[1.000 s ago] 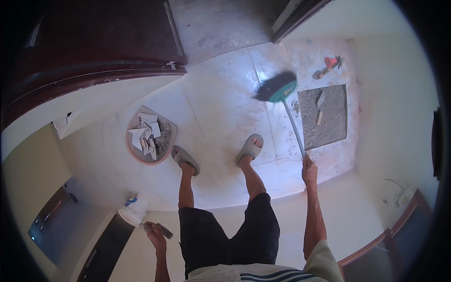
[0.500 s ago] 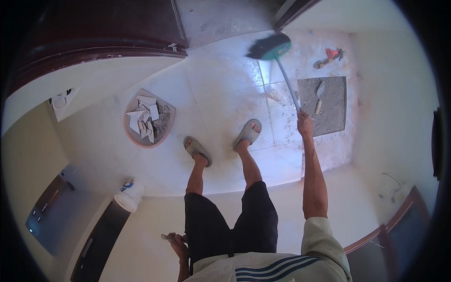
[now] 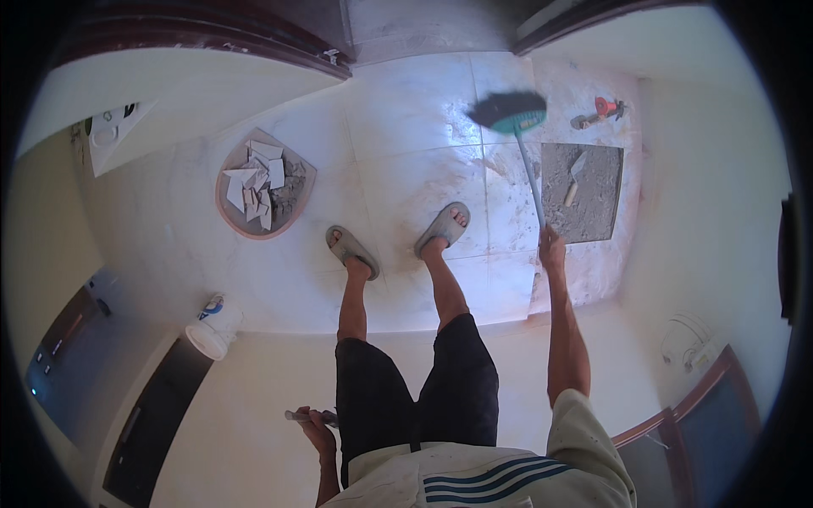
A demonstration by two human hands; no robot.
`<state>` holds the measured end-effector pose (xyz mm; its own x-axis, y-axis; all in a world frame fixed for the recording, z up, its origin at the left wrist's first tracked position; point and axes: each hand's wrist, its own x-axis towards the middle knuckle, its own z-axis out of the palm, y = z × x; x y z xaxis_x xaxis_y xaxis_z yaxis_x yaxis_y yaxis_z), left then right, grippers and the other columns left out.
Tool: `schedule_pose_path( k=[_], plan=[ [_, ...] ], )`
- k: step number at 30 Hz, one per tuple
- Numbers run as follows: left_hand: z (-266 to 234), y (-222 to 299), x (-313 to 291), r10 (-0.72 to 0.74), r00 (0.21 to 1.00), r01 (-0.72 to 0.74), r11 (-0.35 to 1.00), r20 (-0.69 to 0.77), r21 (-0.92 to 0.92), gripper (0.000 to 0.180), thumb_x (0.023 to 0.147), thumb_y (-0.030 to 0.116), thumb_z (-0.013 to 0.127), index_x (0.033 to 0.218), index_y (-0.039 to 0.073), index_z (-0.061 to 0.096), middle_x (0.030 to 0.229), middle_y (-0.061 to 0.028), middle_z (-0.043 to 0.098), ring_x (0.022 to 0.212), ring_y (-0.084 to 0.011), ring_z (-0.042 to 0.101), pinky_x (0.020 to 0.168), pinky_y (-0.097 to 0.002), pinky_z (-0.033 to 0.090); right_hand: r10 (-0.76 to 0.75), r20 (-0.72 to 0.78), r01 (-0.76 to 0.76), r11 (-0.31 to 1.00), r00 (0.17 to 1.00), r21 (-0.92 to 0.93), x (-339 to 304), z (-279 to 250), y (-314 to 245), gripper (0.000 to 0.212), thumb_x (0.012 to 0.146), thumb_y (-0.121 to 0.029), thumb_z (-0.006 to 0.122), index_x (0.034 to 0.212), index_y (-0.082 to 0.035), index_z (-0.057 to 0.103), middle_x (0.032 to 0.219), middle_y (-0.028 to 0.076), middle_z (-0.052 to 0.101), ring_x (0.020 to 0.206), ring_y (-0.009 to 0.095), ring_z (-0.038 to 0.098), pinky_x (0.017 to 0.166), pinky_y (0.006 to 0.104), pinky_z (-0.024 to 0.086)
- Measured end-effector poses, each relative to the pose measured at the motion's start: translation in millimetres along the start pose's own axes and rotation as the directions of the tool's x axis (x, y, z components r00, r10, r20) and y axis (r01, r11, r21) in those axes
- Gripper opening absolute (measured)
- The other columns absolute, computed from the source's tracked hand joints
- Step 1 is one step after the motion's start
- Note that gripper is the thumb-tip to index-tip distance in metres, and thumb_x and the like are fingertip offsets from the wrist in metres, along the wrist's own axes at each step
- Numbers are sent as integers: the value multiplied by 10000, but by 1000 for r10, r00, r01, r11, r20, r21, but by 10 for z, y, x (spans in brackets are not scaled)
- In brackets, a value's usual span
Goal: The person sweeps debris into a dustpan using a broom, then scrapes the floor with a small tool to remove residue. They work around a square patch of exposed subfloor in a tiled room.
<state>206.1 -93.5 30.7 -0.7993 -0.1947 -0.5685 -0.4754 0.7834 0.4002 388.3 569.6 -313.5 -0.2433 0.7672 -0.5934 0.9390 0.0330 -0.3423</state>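
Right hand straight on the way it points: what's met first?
Beyond the broom that the right hand grips, probably the left edge of the rough grey floor patch; its height is unclear, so it might pass above.

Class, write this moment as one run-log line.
right hand: grips broom handle | left hand: holds grey object, kind unclear | trowel: on grey floor patch | tub: holds broken tiles

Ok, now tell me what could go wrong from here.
The broom in the right hand might knock the trowel lying on the rough grey patch close by. The left open-toed slipper is near the tub of jagged white pieces, so a stumble that way could cut the bare toes.
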Motion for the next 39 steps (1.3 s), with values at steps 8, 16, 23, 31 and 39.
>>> schedule_pose_path(
  k=[8,16,23,31,39],
  plan=[
    [111,-129,-38,-108,992,97,982,60,163,298,1103,192,464,1317,-15,472,971,-87,561,817,-193,592,818,-394,540,-200,154,210,977,968,-49,-1135,639,-1655,399,1117,-280,565,1504,-198,620,932,312,731,929,529,708,756,618,546],
    [-310,-358,661,4,998,0,998,62,-68,317,1088,194,497,1335,-1,459,964,-65,548,851,-158,583,808,-370,534,76,140,-30,951,987,-307,-516,766,-1013,432,1130,-465,422,1329,-239,733,1102,263,768,1046,485,737,901,584,574],
    [-887,-569,1368,-20,988,30,998,156,-61,281,1113,194,483,1333,18,479,1006,-84,573,849,-169,602,806,-359,530,145,-59,-153,817,988,-556,-1815,-467,102,414,1157,-422,414,1392,-239,702,968,265,760,897,517,732,737,602,567],
    [-1251,-748,1497,128,985,-132,991,119,32,305,1121,199,470,1349,-4,480,1047,-97,568,934,-187,604,893,-372,514,-246,279,341,862,928,-375,-2632,1841,-2031,391,1109,-256,511,1486,-260,615,944,218,778,871,431,768,774,579,602],
    [-1074,-954,801,96,989,-97,995,111,3,330,1125,214,481,1377,2,455,983,-84,590,937,-185,613,956,-363,504,-53,216,167,819,975,-550,-1846,1273,-275,321,1128,-381,474,1352,-310,692,942,176,791,872,408,771,767,544,612]
  ],
)
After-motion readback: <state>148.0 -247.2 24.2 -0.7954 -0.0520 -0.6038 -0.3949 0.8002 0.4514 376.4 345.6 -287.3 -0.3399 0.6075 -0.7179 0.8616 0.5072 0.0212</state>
